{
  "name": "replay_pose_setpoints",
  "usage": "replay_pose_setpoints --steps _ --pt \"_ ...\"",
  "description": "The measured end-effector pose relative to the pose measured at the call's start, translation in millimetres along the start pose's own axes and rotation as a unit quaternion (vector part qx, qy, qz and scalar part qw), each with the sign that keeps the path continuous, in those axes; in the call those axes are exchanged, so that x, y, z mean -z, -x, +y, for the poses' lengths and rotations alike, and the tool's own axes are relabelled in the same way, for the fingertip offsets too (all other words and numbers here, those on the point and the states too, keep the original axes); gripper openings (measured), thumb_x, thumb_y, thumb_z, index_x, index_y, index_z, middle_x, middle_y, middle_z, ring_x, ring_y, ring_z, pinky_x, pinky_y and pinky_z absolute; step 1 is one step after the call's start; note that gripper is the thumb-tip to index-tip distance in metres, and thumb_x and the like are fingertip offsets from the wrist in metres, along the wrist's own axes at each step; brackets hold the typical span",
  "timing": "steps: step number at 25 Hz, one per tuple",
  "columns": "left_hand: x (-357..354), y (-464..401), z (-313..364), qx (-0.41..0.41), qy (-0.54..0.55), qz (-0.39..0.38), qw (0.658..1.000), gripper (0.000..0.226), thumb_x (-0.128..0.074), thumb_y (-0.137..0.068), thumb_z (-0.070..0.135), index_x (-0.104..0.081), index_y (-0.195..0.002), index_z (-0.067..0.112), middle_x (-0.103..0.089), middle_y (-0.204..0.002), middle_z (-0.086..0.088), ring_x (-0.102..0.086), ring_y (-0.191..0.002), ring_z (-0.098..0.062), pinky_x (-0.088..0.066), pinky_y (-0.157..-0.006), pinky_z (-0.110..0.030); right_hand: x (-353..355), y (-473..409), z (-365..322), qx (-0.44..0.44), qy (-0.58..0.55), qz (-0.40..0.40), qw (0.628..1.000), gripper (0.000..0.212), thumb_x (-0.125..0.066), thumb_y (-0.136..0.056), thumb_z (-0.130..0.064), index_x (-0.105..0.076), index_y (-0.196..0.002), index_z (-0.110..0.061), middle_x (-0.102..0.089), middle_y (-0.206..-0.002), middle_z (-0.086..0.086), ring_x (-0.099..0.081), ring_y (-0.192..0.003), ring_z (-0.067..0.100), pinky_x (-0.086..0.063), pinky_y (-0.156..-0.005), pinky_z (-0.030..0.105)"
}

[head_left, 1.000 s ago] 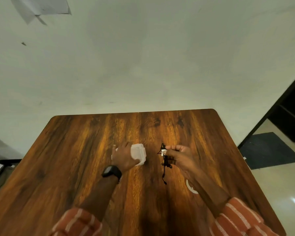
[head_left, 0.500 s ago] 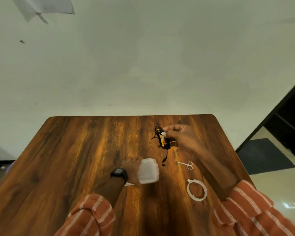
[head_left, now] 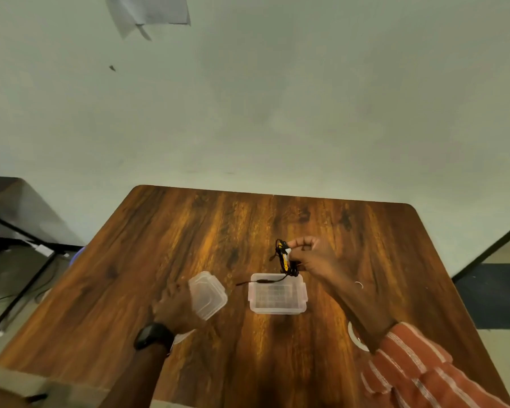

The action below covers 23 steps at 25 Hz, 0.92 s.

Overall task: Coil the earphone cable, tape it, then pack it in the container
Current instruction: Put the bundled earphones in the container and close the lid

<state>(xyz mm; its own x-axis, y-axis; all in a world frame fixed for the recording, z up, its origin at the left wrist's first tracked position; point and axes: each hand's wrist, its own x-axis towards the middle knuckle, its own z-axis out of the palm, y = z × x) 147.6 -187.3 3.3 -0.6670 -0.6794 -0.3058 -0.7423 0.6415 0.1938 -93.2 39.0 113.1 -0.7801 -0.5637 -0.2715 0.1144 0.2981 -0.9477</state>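
My right hand [head_left: 312, 257] pinches the coiled black and yellow earphone cable [head_left: 286, 259], bound with a bit of white tape, just above the far rim of the clear plastic container [head_left: 277, 307]. A loose black end of the cable trails over the container's far left corner. The container stands open on the wooden table [head_left: 189, 231]. My left hand [head_left: 180, 307] holds the container's clear lid [head_left: 208, 294], lifted off to the left of the box.
A white tape ring [head_left: 355, 337] lies on the table, partly hidden under my right forearm. A small metal loop of the scissors [head_left: 359, 285] peeks out beside that arm. A dark desk frame [head_left: 15, 240] stands to the left of the table.
My left hand has taken the lid off the container and moved it left. My right hand has brought the coiled cable down toward the open box. The view has shifted left.
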Motion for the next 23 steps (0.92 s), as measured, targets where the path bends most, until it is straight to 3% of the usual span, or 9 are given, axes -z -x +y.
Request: replay_pose_setpoints --steps 2,5,10,14,18,21,23 --pt "-1 16 -28 0.044 0.012 -0.009 0.999 0.140 -0.075 -0.047 0.072 -0.006 -0.151 0.010 -0.021 -0.155 -0.014 -0.030 -0.138 -0.035 -0.032 -0.110 -0.054 -10 -2 15 -0.006 0.007 -0.006 1.000 0.020 -0.067 -0.076 0.007 -0.070 -0.094 -0.001 -0.070 -0.079 0.012 -0.067 -0.069 0.021 -0.055 -0.054 0.025" --pt "-10 42 -55 0.077 0.033 -0.006 0.996 0.140 -0.076 -0.047 0.070 -0.005 -0.150 0.008 -0.025 -0.152 -0.017 -0.032 -0.136 -0.037 -0.034 -0.107 -0.059 -16 0 23 -0.016 0.001 0.005 1.000 0.019 -0.068 -0.077 0.008 -0.069 -0.090 -0.005 -0.068 -0.077 0.010 -0.068 -0.064 0.017 -0.054 -0.051 0.024" --pt "-18 83 -72 0.133 0.052 -0.004 0.990 0.139 -0.076 -0.042 0.069 -0.008 -0.148 0.012 -0.034 -0.145 -0.015 -0.037 -0.132 -0.037 -0.033 -0.107 -0.060 -3 4 3 0.017 -0.050 0.026 0.998 0.020 -0.069 -0.082 0.002 -0.069 -0.100 -0.006 -0.075 -0.089 0.012 -0.074 -0.079 0.025 -0.062 -0.067 0.037" --pt "-23 99 -74 0.134 0.027 -0.009 0.991 0.137 -0.077 -0.051 0.068 -0.002 -0.150 0.011 -0.029 -0.148 -0.015 -0.033 -0.136 -0.036 -0.029 -0.110 -0.060 4 5 -7 0.045 -0.060 0.037 0.997 0.019 -0.069 -0.082 0.000 -0.068 -0.099 -0.008 -0.075 -0.084 0.010 -0.074 -0.072 0.026 -0.058 -0.063 0.041" --pt "-25 105 -61 0.111 0.025 0.005 0.994 0.132 -0.075 -0.057 0.068 -0.002 -0.150 0.010 -0.027 -0.149 -0.015 -0.032 -0.137 -0.035 -0.029 -0.111 -0.058 -11 -7 22 0.024 -0.018 0.030 0.999 0.021 -0.070 -0.080 0.003 -0.069 -0.098 -0.006 -0.072 -0.083 0.013 -0.071 -0.070 0.023 -0.058 -0.057 0.031" --pt "-23 107 -49 0.096 0.006 0.030 0.995 0.138 -0.071 -0.048 0.074 -0.005 -0.150 0.010 -0.033 -0.146 -0.016 -0.037 -0.133 -0.038 -0.033 -0.107 -0.060 -31 -16 57 0.025 0.039 0.001 0.999 0.020 -0.074 -0.077 0.003 -0.069 -0.093 -0.007 -0.067 -0.076 0.008 -0.064 -0.064 0.017 -0.054 -0.051 0.026" --pt "-22 109 -45 0.090 0.003 0.028 0.996 0.143 -0.070 -0.043 0.076 -0.005 -0.151 0.010 -0.034 -0.147 -0.017 -0.037 -0.133 -0.039 -0.033 -0.107 -0.062 -45 -19 75 0.028 0.069 -0.017 0.997 0.019 -0.075 -0.076 0.003 -0.067 -0.086 -0.011 -0.064 -0.073 0.007 -0.062 -0.063 0.017 -0.057 -0.051 0.032"
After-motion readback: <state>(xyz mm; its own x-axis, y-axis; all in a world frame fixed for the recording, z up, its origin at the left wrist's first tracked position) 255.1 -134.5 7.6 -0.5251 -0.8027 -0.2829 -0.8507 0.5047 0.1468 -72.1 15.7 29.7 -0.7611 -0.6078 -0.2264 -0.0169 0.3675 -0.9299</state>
